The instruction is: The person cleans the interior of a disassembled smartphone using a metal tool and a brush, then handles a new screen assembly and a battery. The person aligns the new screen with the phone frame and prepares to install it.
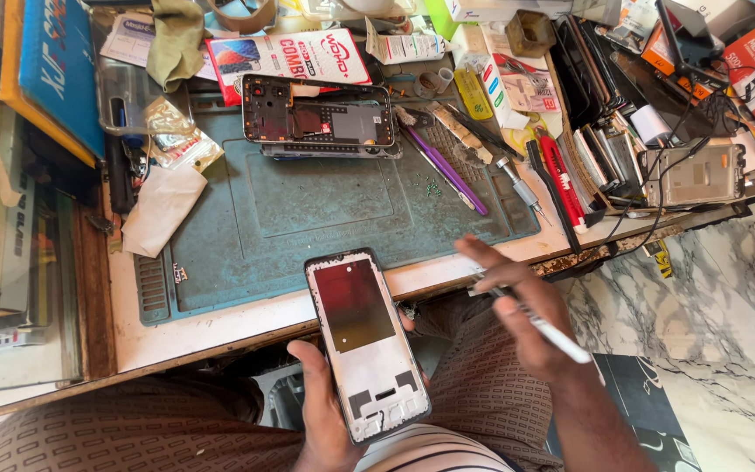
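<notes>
My left hand (323, 411) holds a phone display frame (365, 341) upright over my lap, its bare back facing me with a dark reddish patch on top and white below. To its right, my right hand (517, 310) grips a thin white-tipped tool (545, 328), a little apart from the frame. An opened phone body (316, 121) with exposed boards lies at the far side of the teal work mat (308, 210).
Purple tweezers (444, 166), a screwdriver (519, 188) and a red tool (561, 179) lie at the mat's right side. A folded white cloth (161, 208) sits at the left. Another phone frame (694, 175), boxes and wires crowd the right. The bench edge (220, 336) runs in front.
</notes>
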